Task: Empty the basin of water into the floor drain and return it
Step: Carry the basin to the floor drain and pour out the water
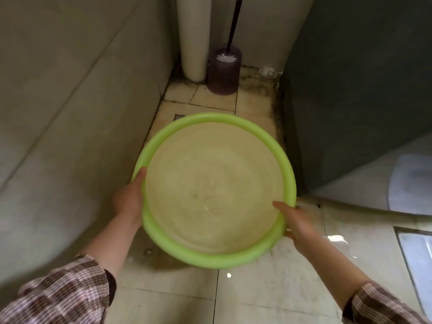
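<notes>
1. I hold the basin between my two hands, above the tiled floor, its rim roughly level, which I judge keeps the water in until I reach the pouring spot.
2. My left hand is closed on the rim at its left side, thumb lying over the top edge and fingers hidden underneath; my right hand clamps the near-right rim the same way, thumb pointing inward over the lip.
3. The two grips sit nearly opposite each other, so the weight is shared and I can tip the far edge down (a one-sided hold would let it swing).
4. The basin is round and shallow, with a thick rolled lime-green rim and a pale yellowish inside; faint ripples and small glints suggest water in it, though I cannot tell how deep.
5. Just past the far rim, ahead of my left hand, a grey corner of the floor drain peeps out; the rest is hidden behind the basin.
6. Further ahead of both hands stand a dark brush holder with its handle, and a pale pipe just left of it in the stained corner.
7. A wall runs close beside my left hand, a darker panel beyond my right.
</notes>
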